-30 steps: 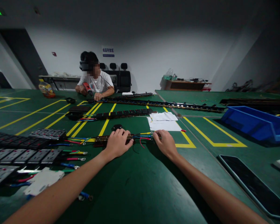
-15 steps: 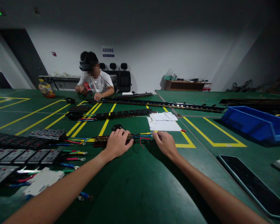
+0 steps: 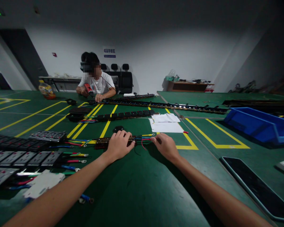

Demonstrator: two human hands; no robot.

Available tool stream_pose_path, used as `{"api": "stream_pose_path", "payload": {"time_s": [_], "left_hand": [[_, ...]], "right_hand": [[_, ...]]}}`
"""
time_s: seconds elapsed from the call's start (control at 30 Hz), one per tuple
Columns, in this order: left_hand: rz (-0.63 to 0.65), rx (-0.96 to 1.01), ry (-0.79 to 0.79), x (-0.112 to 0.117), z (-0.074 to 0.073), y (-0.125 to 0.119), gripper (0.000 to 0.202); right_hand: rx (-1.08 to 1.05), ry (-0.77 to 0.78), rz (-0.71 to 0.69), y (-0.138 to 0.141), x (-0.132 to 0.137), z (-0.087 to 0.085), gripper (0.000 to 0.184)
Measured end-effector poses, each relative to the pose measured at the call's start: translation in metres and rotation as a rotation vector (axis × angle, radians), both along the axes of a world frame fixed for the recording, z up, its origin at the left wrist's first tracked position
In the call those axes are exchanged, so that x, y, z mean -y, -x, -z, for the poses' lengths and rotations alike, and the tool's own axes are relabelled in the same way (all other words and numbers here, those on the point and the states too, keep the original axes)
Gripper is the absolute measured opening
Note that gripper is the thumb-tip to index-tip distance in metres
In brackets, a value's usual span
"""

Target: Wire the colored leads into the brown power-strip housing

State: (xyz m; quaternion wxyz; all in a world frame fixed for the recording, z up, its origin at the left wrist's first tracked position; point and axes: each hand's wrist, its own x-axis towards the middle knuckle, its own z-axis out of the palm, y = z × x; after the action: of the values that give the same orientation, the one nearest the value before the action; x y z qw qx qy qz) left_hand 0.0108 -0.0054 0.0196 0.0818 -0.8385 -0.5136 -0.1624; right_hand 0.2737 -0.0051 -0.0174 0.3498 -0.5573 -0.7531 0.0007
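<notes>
Phone [image 3: 255,186]: lies at 4 o'clock from the right hand [image 3: 166,145].
Left hand [image 3: 119,145]: draped over the dark strip [image 3: 103,143]; grip unclear.
Strip: beneath it, extending toward 9 o'clock.
Wires [image 3: 142,138]: run toward 3 o'clock, reaching the right fingertips.
Right hand: narrow; pinch hidden.
Paper [image 3: 167,126]: beyond, 12 o'clock.

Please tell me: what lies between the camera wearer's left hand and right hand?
The head view shows yellow, blue and red wires there, running from beside the left hand toward the right hand.
</notes>
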Motion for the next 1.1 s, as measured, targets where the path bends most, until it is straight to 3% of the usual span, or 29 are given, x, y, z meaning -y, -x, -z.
{"api": "stream_pose_path", "payload": {"time_s": [0.2,0.43,0.67,0.97,1.1], "left_hand": [[-0.008,-0.030,0.003,0.0001,-0.0015,-0.0002,0.037],[-0.002,-0.028,-0.005,-0.0002,-0.0010,0.0003,0.038],[0.000,-0.020,-0.003,-0.0005,-0.0004,0.0006,0.036],[-0.006,-0.016,-0.016,-0.0011,0.0013,0.0005,0.035],[-0.010,-0.027,-0.010,-0.0005,0.0003,0.0003,0.036]], "right_hand": [[0.055,0.072,0.186,0.0009,0.0011,-0.0032,0.056],[-0.150,-0.022,-0.018,-0.0016,-0.0030,-0.0016,0.042],[-0.109,0.023,0.090,-0.0033,-0.0052,0.0016,0.043],[-0.213,0.014,-0.108,-0.0014,-0.0030,0.0008,0.038],[-0.160,0.037,0.002,-0.0023,-0.0040,0.0016,0.034]]}}
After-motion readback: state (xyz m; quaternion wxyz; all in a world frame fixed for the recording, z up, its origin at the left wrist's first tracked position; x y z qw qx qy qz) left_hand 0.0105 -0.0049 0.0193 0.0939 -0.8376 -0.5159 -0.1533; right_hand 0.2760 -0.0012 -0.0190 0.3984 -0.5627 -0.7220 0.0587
